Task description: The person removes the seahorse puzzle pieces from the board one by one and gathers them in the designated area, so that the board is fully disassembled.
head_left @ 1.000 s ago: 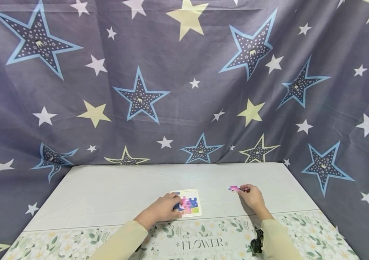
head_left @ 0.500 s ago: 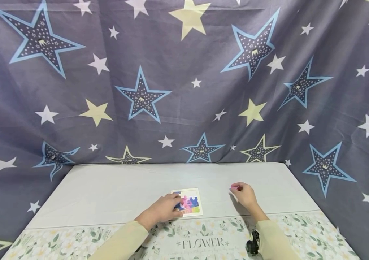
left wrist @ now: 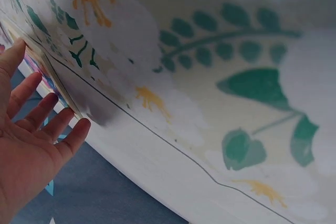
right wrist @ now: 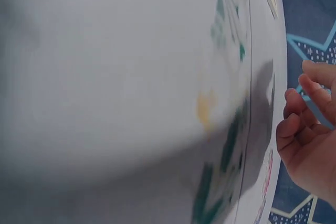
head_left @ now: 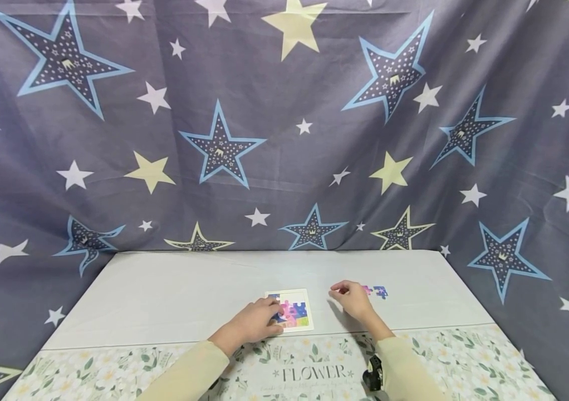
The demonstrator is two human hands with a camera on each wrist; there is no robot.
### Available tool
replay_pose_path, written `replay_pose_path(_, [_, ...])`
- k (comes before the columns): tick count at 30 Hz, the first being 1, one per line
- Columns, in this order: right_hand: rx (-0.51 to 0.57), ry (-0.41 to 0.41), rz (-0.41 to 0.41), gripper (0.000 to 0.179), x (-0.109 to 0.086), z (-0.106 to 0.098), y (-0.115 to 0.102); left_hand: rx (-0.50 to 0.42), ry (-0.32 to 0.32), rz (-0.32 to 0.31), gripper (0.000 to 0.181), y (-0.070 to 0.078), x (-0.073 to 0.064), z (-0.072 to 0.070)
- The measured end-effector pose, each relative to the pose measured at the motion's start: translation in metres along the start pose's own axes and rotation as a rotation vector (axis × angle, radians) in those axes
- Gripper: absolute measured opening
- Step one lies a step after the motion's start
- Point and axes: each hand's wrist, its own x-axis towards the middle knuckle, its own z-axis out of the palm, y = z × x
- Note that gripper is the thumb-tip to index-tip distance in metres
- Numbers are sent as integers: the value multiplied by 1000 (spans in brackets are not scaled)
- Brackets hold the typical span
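A: One tray (head_left: 299, 328) is seen on the counter (head_left: 189, 295). How far has it been filled?

B: Partly. Its lower part is covered by joined pieces (head_left: 294, 314), while pale bare space is left toward the top.

A: Which step is in hand, then?

B: The filling of that bare space, it may be judged.

A: How is the tray steadied?

B: By the left hand (head_left: 250, 321), it seems, which is laid over its left side. The fingers are relaxed and spread apart, not clamped.

A: And the right hand (head_left: 357, 302)?

B: It is held just right of the tray, not touching it, with fingers bent and tips drawn together. Whether anything is pinched there cannot be told.

A: What is called for next?

B: If a piece is held, it should be turned to match and pressed in. If not, one should be picked from farther right, where the pink piece (head_left: 367, 290) is partly hidden by the right hand and the blue piece (head_left: 381, 292) is left in view.
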Motion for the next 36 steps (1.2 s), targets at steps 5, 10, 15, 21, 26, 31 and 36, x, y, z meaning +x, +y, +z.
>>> replay_pose_path(5, [25, -36, 2, 12, -1, 12, -7, -2, -5, 2, 47, -1, -1, 1])
replay_pose_path(10, [38, -66, -26, 12, -2, 21, -13, 25, -3, 11, 48, -4, -2, 3])
replay_pose_path(15, [26, -91, -52, 12, -3, 26, -20, 14, 2, 22, 48, -5, -5, 3])
replay_pose_path(21, [10, -119, -86, 12, -6, 32, -28, 0, 1, 20, 46, -5, -8, 2])
replay_pose_path(26, [5, -148, -123, 13, -8, 38, -35, -8, -11, 14, 44, -6, -9, 2])
replay_pose_path(31, [5, -169, -165, 15, -8, 45, -42, -4, -7, 26, 42, -7, -9, 2])
replay_pose_path(36, [10, -183, -200, 16, -8, 51, -47, -25, -9, 29, 40, -6, -9, 2])
